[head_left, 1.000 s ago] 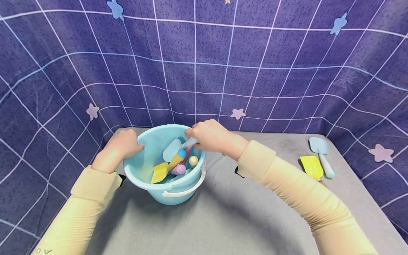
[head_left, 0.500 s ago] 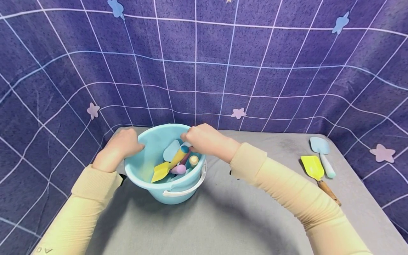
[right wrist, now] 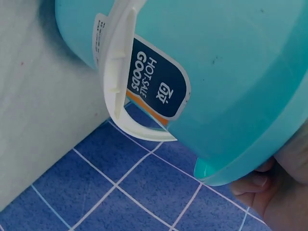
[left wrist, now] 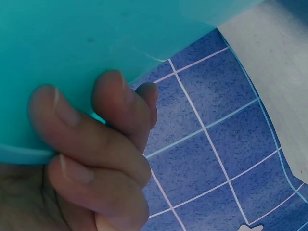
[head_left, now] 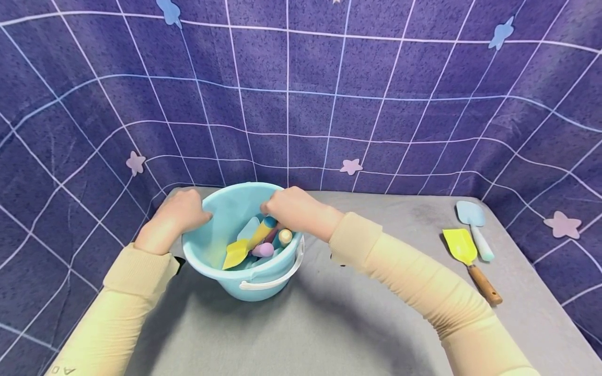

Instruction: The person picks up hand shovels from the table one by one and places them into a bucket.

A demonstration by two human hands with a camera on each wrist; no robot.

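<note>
We see purple-blue fabric (head_left: 312, 62), crossed by pink and pale-blue lines (head_left: 335, 95), filling the upper frame and both sides, a pink star (head_left: 563, 225) near the right edge, and a grey surface (head_left: 244, 339) with soft shadows (head_left: 348, 316) across the lower centre.

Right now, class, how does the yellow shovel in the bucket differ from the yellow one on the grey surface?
Handle: the bucket shovel has a yellow, blue-ended handle; the tabletop shovel has a brown wooden one.
Pose: the bucket shovel leans inside the blue bucket, handle end up; the tabletop shovel lies on the grey surface.
Shared: both have yellow blades.
</note>
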